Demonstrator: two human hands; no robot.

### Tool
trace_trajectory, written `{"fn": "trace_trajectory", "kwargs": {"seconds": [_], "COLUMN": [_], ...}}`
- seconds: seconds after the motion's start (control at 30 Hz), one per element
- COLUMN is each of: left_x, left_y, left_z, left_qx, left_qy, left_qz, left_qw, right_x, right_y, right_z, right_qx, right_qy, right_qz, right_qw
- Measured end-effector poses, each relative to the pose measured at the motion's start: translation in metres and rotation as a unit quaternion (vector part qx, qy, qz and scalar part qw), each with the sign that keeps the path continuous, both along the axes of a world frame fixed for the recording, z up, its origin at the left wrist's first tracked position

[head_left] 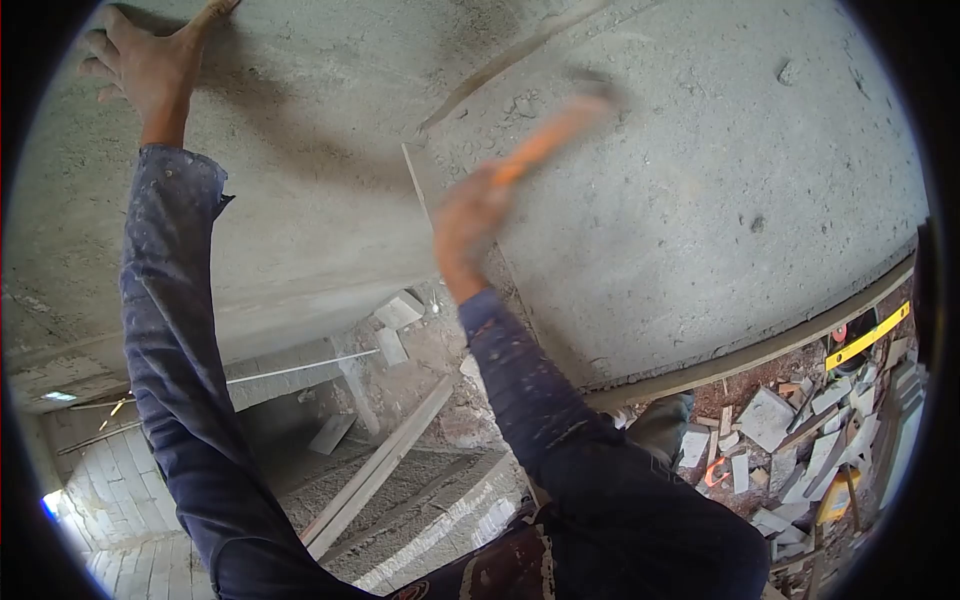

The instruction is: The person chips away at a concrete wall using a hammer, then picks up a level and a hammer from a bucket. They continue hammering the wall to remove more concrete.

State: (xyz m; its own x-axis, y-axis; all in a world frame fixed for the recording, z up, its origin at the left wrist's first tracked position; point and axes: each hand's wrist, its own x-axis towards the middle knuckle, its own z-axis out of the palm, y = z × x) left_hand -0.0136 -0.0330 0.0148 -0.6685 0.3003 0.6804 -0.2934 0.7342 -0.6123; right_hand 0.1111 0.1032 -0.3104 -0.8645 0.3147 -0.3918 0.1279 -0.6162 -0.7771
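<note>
My right hand (pixel 468 222) is wrapped round the orange handle of a hammer (pixel 548 138), smeared by motion. Its dark head is a blur in front of the rough grey concrete wall (pixel 690 180). A long groove (pixel 510 62) with a ragged edge runs across the concrete just above the hammer, with broken crumbs beside it. At the upper left my left hand (pixel 155 65) rests with fingers spread against the same grey surface, holding nothing. A thin strip of board (pixel 416 178) stands at the seam left of my right wrist.
Broken tile and block pieces (pixel 768 420) litter the ground at lower right, near a yellow spirit level (pixel 868 336). A long wooden plank (pixel 385 460) slants below between my arms. A pale rod (pixel 300 368) crosses behind my left sleeve. A block wall (pixel 135 485) stands at lower left.
</note>
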Motion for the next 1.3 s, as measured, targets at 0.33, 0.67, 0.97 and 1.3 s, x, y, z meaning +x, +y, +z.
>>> {"fn": "trace_trajectory", "kwargs": {"seconds": [0.33,0.67,0.97,1.3], "left_x": [-0.006,0.001,-0.003,0.004], "left_y": [0.062,0.041,0.040,0.018], "left_z": [-0.029,-0.023,-0.028,0.000], "left_qx": [0.125,0.099,0.108,-0.008], "left_qy": [0.137,0.111,0.099,0.000], "left_qz": [0.098,0.072,0.038,0.033], "left_qw": [0.978,0.986,0.989,0.999], "right_x": [-0.004,-0.057,-0.151,-0.115], "right_y": [0.067,0.227,0.231,0.176], "right_z": [-0.001,0.037,0.040,0.005], "right_qx": [-0.068,0.016,0.189,-0.267], "right_qy": [-0.043,-0.033,0.124,0.006], "right_qz": [0.292,0.368,-0.238,0.127], "right_qw": [0.953,0.929,0.945,0.955]}}
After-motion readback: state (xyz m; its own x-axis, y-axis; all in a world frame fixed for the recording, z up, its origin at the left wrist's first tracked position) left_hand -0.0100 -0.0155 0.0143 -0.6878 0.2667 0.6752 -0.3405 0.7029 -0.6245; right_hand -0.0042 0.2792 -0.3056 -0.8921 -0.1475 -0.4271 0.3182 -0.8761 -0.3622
